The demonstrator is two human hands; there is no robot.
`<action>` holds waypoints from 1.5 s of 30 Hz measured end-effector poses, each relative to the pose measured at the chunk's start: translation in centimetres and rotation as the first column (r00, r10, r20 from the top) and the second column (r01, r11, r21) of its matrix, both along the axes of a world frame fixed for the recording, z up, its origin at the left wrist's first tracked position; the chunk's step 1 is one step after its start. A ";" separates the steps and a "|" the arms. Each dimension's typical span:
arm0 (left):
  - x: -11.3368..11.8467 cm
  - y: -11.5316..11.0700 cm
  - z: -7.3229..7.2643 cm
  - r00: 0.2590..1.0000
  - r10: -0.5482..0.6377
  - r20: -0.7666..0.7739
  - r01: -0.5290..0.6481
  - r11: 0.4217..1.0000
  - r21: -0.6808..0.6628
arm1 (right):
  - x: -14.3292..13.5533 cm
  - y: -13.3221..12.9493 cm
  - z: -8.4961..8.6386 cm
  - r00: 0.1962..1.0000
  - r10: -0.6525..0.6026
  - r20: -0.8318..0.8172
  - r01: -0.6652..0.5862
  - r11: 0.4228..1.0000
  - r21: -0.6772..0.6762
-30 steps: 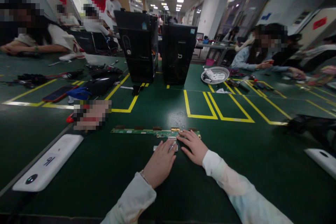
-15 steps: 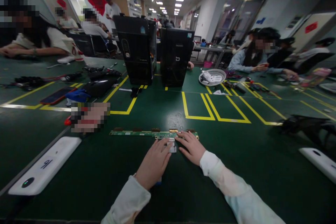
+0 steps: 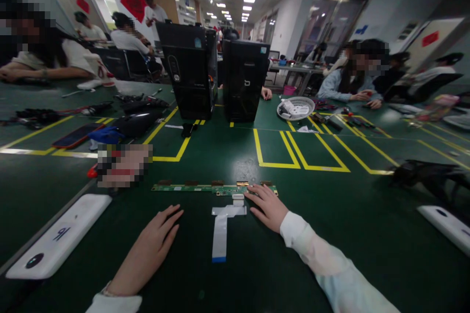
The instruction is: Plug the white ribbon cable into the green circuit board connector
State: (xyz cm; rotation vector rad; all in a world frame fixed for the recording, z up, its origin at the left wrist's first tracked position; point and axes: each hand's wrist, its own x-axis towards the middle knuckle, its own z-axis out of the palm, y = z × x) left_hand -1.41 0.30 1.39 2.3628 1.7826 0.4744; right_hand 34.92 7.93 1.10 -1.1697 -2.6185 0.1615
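Note:
A long, narrow green circuit board [image 3: 200,188] lies crosswise on the green table. From its near edge a white ribbon cable [image 3: 220,237] with a blue end runs toward me, bent sideways close to the board. My right hand [image 3: 268,208] rests at the board's right part, fingers spread, the fingertips touching or just over it. Left of the cable, my left hand [image 3: 156,239] is apart from both board and cable. Its fingers are stretched out and hold nothing.
Two black computer towers [image 3: 245,80] stand at the back. Beyond the board are yellow tape outlines [image 3: 279,164] and a white basket [image 3: 295,108]. White devices [image 3: 58,237] lie at both sides, with cables and a pouch at the left. Several people sit around.
My left hand has let go of the ribbon cable and moved left and toward me, uncovering the cable. My right hand has stayed at the board.

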 end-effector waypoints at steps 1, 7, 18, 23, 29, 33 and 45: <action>-0.1 -0.1 -0.3 1.000 0.008 -0.004 -0.008 1.000 0.006 | 0.0 0.0 0.0 1.000 0.000 -0.002 0.000 1.000 0.003; 1.4 0.2 -0.9 0.998 0.010 -0.057 -0.007 0.998 0.062 | -0.1 -0.1 0.2 0.999 0.002 -0.035 -0.001 0.999 0.036; 2.2 0.6 -0.3 0.999 0.031 -0.038 -0.028 0.997 0.071 | -2.9 -1.4 2.1 0.994 0.099 0.049 -0.094 0.991 -0.093; 2.2 0.7 -0.4 0.999 0.028 -0.043 -0.025 0.997 0.072 | -2.3 -1.5 1.9 0.994 0.080 0.069 -0.072 0.992 -0.105; 2.2 0.7 -0.6 0.998 0.012 -0.053 -0.007 0.995 0.095 | 0.7 -3.3 1.0 0.995 0.050 0.087 -0.045 0.997 -0.068; 2.1 0.6 -0.5 0.999 0.006 -0.042 -0.002 0.995 0.095 | 5.2 -5.9 0.1 0.997 -0.034 0.076 0.034 0.999 0.000; 1.4 0.9 -1.3 0.999 -0.009 -0.050 0.014 0.995 0.097 | 17.9 -15.2 -2.2 0.827 -0.561 -0.019 0.557 0.815 0.159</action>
